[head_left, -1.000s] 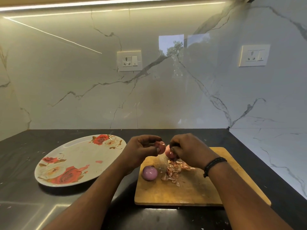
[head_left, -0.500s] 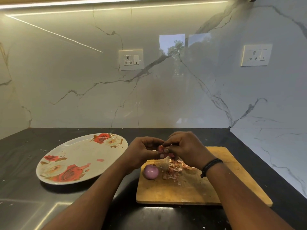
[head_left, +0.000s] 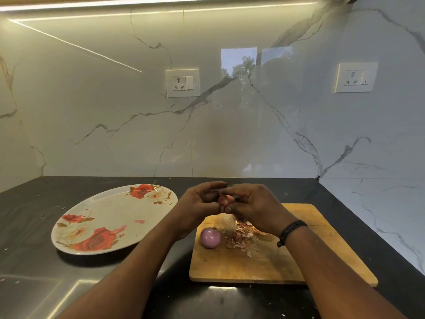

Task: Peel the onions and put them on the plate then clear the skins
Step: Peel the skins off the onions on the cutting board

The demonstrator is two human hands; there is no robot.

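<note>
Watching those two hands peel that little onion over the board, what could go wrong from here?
The peeled onion sits loose near the left edge of the cutting board; a nudge from the left hand might roll it onto the counter. Skins piling below the right hand are light and could scatter off the board. The onion in hand is small and might slip.

Onion held between left hand and right hand: mostly hidden by curled fingers, only a pinkish sliver shows; how much skin remains cannot be told. Fingertips blurred where the hands meet. Both forearms cut off by near edge. Right arm covers part of cutting board. Skins partly under right hand. Small specks on countertop too small to identify.
</note>
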